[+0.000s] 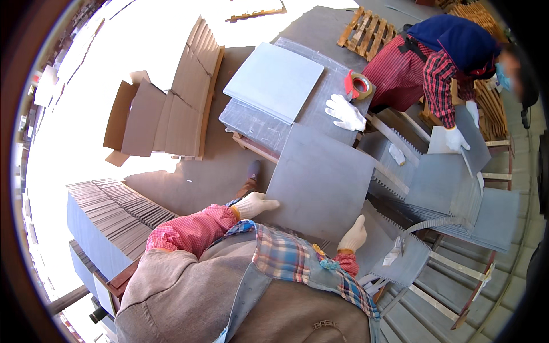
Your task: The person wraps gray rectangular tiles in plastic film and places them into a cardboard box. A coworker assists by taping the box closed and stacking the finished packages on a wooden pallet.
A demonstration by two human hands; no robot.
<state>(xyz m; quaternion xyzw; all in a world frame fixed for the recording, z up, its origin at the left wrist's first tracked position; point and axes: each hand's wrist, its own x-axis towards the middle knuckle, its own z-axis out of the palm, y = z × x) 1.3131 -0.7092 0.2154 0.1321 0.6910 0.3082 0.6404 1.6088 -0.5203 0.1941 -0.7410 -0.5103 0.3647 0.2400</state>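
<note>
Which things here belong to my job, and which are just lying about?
Likely the job:
grey sheet, held between your left hand and right hand
pale sheets ahead

Seemingly just lying about:
red tape dispenser
loose white glove
slatted wooden pallet

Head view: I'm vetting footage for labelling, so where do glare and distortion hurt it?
In the head view, glare burns out the upper-left background around the open cardboard box; in the same head view, the grey sheet between the left hand and right hand reads clearly; also in the head view, fisheye bending grows toward the dark, rounded border.
</note>
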